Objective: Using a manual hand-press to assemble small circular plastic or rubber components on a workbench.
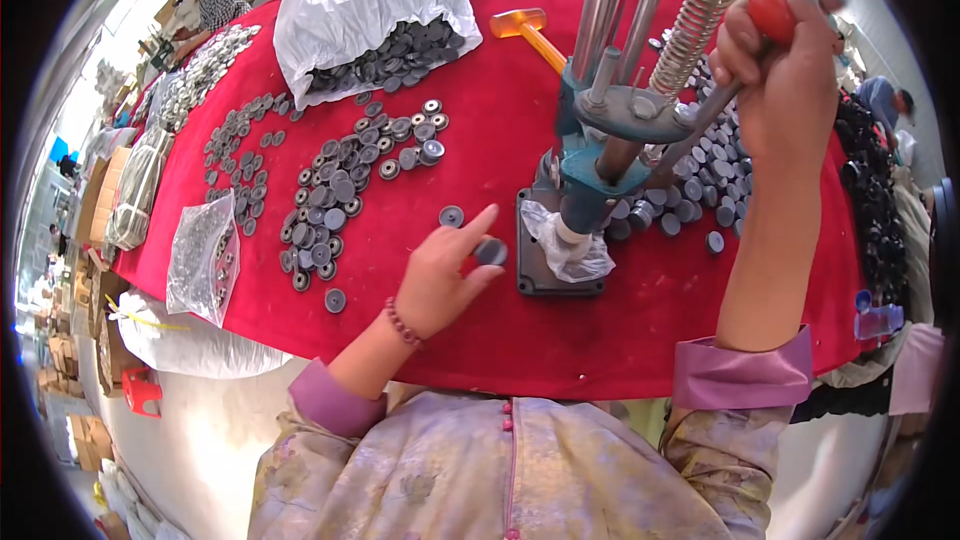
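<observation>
My left hand [440, 275] is over the cloth just left of the press base, its index finger stretched out and a dark grey round cap [490, 252] held between its fingers and thumb. My right hand [785, 80] is raised at the right, wrapped round the red knob [771, 13] of the press lever [712, 108]. The teal hand press [620, 115] has a coil spring, metal posts and a black base [535, 270]. Crumpled clear plastic [572, 248] wraps its lower end. A single round cap [452, 216] lies beside my left index finger.
On the red cloth [420, 330] are a loose pile of grey caps [335, 180], a white sack [375, 0] spilling more caps, a clear bag [203, 258] and an orange hammer [535, 32]. More caps [712, 165] lie right of the press. Other people sit at the far left and right.
</observation>
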`<state>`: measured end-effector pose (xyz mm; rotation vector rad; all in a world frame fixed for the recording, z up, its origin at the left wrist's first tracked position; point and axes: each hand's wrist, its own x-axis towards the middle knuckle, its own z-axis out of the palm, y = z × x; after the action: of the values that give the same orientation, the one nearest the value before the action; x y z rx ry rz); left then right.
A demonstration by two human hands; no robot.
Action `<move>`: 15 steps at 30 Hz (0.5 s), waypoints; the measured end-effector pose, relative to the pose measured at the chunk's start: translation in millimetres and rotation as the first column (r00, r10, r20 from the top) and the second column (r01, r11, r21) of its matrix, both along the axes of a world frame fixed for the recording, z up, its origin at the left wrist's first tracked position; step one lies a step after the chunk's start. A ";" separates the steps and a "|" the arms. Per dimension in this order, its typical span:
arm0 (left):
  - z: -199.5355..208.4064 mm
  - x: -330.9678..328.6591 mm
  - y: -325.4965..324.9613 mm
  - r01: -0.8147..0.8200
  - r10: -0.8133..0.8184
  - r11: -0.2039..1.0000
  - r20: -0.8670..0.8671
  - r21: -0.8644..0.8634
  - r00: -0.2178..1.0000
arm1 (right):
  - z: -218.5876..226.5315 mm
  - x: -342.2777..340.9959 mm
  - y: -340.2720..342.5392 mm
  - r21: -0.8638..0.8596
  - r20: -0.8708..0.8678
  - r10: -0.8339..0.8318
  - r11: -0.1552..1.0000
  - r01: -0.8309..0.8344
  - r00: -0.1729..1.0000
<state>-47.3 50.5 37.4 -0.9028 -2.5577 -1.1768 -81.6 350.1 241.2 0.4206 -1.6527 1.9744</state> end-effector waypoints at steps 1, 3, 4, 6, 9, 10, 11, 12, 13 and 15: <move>4.9 -1.0 11.8 0.022 -0.023 1.000 0.016 0.017 1.000 | 1.5 1.0 -4.7 -0.017 0.001 -0.002 1.000 0.002 1.000; 9.1 -5.8 35.2 0.075 -0.078 0.995 0.056 0.059 0.995 | 1.5 4.4 -11.8 -0.043 0.013 -0.015 0.999 0.015 1.000; 5.7 -7.6 44.2 0.070 -0.074 0.996 0.051 0.063 0.996 | 0.8 3.5 -12.5 -0.054 0.017 -0.001 0.999 0.002 1.000; -3.1 -12.3 62.7 0.080 -0.083 0.994 0.038 0.076 0.996 | 2.9 5.1 -7.8 -0.070 0.022 0.008 0.997 -0.006 1.000; -9.6 -16.4 82.9 0.087 -0.085 0.995 -0.029 0.050 0.996 | 2.9 9.5 -5.4 -0.072 0.015 0.015 0.997 -0.014 1.000; -12.4 -16.6 83.9 0.071 -0.069 0.997 -0.042 0.042 0.997 | 1.1 10.5 -7.0 -0.082 0.015 0.019 0.997 -0.018 1.000; -14.5 -16.4 84.6 0.062 -0.061 0.996 -0.026 0.063 0.998 | -1.7 13.8 -5.6 -0.073 -0.009 0.042 0.996 -0.042 0.999; -16.2 -16.1 85.4 0.053 -0.053 0.995 -0.009 0.084 0.999 | -5.5 19.2 -4.0 -0.064 -0.033 0.064 0.996 -0.066 0.997; -17.3 -16.4 82.7 0.037 -0.038 0.994 0.007 0.106 0.999 | -9.0 23.8 -6.8 -0.053 -0.056 0.094 0.994 -0.097 0.994; -20.1 -17.0 79.7 0.026 -0.028 0.991 0.012 0.134 1.000 | -17.8 44.9 -13.9 -0.031 -0.147 0.148 0.988 -0.154 0.978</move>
<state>-64.3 130.2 17.4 -0.9046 -2.4491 -1.3487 -36.7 336.2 223.4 0.6745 -1.5256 2.0316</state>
